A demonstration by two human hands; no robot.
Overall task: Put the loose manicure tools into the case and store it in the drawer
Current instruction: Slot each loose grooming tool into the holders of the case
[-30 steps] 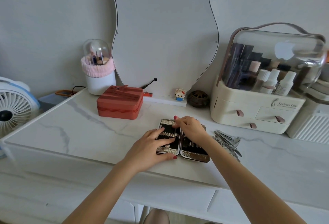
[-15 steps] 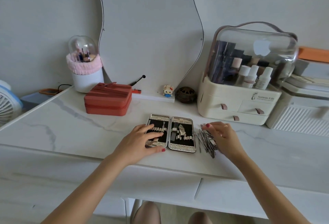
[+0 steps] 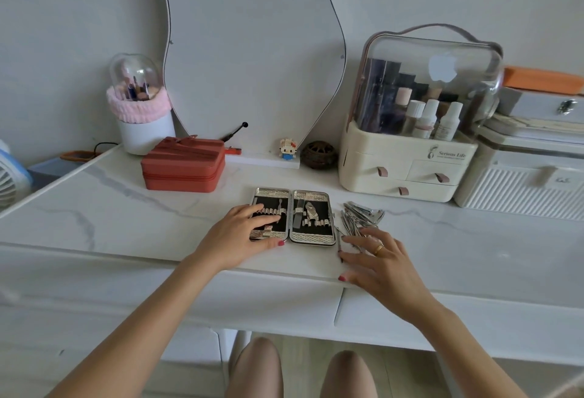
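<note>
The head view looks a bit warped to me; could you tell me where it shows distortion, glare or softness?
In the head view, wide-angle bending curves the table front edge and tilts the cosmetics organizer. Its clear dome carries a pale window reflection. Light is soft and even, with faint shadows. The open case and loose tools are fairly sharp; the fan at the left edge is smeared.

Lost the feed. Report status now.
Left hand flat on open case. Right hand open at loose tools, none gripped. Most slots empty. Nothing in the way.

Home vanity: mirror [image 3: 252, 50], cosmetics organizer [image 3: 410, 145] (bottles inside), brush holder [image 3: 142, 113].
</note>
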